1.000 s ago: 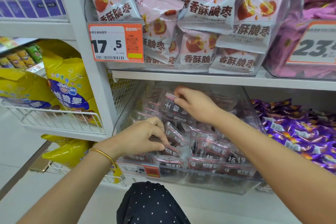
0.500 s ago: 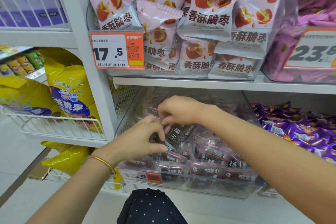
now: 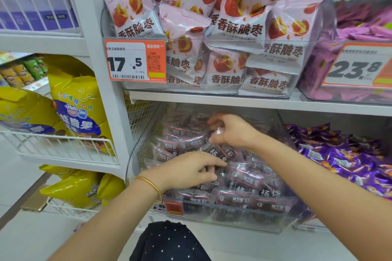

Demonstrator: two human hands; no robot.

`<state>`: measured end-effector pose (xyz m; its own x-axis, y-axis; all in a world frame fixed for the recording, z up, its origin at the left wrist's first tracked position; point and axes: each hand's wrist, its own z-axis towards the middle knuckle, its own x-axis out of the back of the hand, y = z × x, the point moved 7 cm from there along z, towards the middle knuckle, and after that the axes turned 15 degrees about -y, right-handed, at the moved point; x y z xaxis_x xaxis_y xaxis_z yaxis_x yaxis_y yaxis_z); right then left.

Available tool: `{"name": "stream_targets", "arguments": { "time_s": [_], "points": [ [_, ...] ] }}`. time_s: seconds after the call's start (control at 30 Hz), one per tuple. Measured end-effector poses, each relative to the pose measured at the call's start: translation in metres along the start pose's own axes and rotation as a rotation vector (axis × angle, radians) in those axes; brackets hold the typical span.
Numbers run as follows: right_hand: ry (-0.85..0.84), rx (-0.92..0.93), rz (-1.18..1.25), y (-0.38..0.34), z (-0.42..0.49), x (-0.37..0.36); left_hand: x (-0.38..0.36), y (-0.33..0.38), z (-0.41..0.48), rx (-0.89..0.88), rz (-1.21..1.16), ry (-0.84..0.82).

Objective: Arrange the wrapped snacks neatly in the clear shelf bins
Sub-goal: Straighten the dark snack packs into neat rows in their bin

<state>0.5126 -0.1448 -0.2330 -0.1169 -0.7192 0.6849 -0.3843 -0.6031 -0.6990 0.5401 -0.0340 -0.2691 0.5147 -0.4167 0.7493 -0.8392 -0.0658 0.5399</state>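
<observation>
A clear shelf bin (image 3: 239,221) on the lower shelf holds several dark wrapped snacks (image 3: 246,178) with pink trim. My left hand (image 3: 188,170), with a gold bangle at the wrist, reaches into the bin's front left, its fingers curled over the packets; the fingertips are hidden among them. My right hand (image 3: 231,131) hovers deeper in the bin and pinches the end of one clear-wrapped snack (image 3: 217,133) between thumb and fingers.
Above, a clear bin of pink jujube bags (image 3: 239,27) carries an orange 17.5 price tag (image 3: 135,60). Purple wrapped candies (image 3: 343,154) fill the bin to the right. Yellow bags (image 3: 78,104) sit in white wire racks at left. A dotted dark garment (image 3: 169,241) is below.
My right hand has lifted and moved right and back, now pinching a single snack. My left hand has slid right across the front packets. The camera has tilted down a little.
</observation>
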Motion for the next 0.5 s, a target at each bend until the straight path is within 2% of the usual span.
{"name": "stream_targets", "arguments": {
  "time_s": [0.13, 0.27, 0.43, 0.5],
  "points": [
    [-0.104, -0.019, -0.056, 0.007, -0.003, -0.017, -0.001, 0.001, -0.001, 0.001, 0.052, -0.02],
    [-0.068, 0.071, -0.134, -0.006, -0.003, -0.017, 0.005, 0.003, -0.003, 0.014, 0.067, 0.043],
    [-0.061, 0.173, -0.34, -0.029, 0.006, -0.015, 0.036, -0.028, -0.035, 0.17, -0.163, 0.419],
    [-0.131, 0.159, -0.405, -0.029, 0.015, -0.028, 0.044, -0.036, -0.045, 0.276, -0.066, 0.528]
  ]
}}
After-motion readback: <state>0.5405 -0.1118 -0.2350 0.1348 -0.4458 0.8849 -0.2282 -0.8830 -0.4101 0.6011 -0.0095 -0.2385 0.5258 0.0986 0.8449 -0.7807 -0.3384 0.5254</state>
